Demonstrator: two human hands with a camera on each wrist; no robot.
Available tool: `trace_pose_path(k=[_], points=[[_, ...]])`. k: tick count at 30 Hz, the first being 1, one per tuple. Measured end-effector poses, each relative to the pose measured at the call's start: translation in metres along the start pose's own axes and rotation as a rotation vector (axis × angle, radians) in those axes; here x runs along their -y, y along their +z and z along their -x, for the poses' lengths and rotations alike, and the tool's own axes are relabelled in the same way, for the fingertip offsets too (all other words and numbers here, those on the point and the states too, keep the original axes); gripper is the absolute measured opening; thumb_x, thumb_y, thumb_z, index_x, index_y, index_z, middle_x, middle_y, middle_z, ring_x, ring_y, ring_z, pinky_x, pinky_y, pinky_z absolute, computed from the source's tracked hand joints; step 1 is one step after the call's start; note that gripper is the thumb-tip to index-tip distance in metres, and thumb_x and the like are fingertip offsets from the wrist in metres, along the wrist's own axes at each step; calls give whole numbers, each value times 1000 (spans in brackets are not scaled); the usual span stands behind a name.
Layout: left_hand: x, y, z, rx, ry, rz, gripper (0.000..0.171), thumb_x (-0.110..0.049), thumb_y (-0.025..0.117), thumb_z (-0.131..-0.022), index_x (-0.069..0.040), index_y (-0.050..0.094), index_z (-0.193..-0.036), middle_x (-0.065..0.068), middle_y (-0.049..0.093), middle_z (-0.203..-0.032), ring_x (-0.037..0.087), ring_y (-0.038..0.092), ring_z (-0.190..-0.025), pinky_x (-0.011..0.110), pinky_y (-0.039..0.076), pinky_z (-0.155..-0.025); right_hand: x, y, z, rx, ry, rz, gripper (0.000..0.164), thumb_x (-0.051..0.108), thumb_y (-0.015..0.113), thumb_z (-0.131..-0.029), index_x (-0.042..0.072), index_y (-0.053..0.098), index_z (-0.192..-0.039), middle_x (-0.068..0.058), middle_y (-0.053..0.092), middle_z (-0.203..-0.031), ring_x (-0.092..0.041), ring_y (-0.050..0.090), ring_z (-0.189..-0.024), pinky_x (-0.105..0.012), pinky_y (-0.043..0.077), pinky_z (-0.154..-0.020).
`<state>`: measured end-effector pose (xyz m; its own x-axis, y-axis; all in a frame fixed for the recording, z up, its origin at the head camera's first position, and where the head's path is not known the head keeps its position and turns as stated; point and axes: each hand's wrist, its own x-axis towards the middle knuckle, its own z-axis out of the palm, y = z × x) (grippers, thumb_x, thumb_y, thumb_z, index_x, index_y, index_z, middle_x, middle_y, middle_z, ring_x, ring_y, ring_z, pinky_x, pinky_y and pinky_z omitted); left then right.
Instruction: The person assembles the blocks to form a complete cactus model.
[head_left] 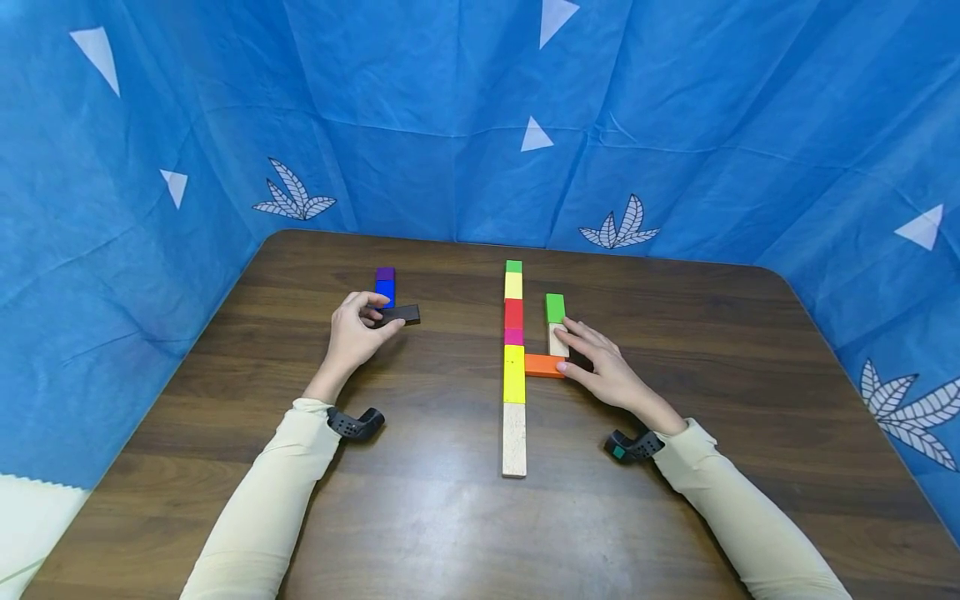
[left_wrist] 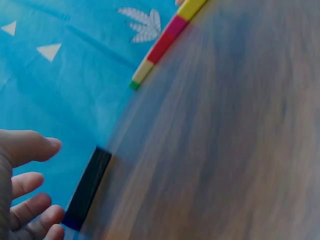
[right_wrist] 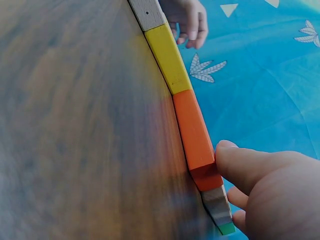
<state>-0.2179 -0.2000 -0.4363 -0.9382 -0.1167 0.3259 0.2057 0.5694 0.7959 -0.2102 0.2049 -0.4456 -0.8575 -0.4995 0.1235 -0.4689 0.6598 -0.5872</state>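
Note:
My left hand [head_left: 352,333] is at the black block [head_left: 403,314], fingers loosely bent and thumb apart from it in the left wrist view. Behind that block stand a blue block [head_left: 385,292] and a purple block [head_left: 386,273] in line. My right hand [head_left: 609,375] rests its thumb by the end of the orange block [head_left: 543,366], its fingers beside a plain wooden block [head_left: 557,340]. A green block [head_left: 555,308] adjoins the wooden one. The orange block meets the side of a yellow block [head_left: 513,375] in the long middle row. Whether the left fingertips touch the black block is unclear.
The middle row also has a long plain wooden block [head_left: 513,440] at its near end, then pink [head_left: 513,337], red [head_left: 513,313], pale yellow [head_left: 513,286] and green pieces farther off. All lie on a dark wooden table [head_left: 420,517]. A blue cloth [head_left: 420,83] hangs behind.

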Motion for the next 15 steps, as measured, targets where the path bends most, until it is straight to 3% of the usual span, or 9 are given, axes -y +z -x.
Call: trace_pose_path(k=[4,9,15], points=[[5,-2,1,6,-32,-56,39,-16,83,-75,2,67,-105,17,60,-104,31,63,-89,25,46,-75,0,0,0,3,2,-1,60,30,62,-96,10,41,-149,-14,28,-160,-39,19,-149,-67,12,-114],[8,0,-1,-1,-49,-96,40,-16,84,-74,3,67,-104,18,62,-101,33,63,-89,39,42,-86,0,0,1,1,0,-1,60,31,61,-96,10,41,-149,-14,28,-160,-39,19,-148,-67,12,-114],[12,2,-2,-3,-76,-113,42,-13,85,-72,3,68,-107,18,64,-97,32,62,-89,37,41,-86,0,0,1,-9,-7,-1,61,30,62,-96,10,41,-149,-15,28,-160,-41,20,-148,-69,12,-113]])
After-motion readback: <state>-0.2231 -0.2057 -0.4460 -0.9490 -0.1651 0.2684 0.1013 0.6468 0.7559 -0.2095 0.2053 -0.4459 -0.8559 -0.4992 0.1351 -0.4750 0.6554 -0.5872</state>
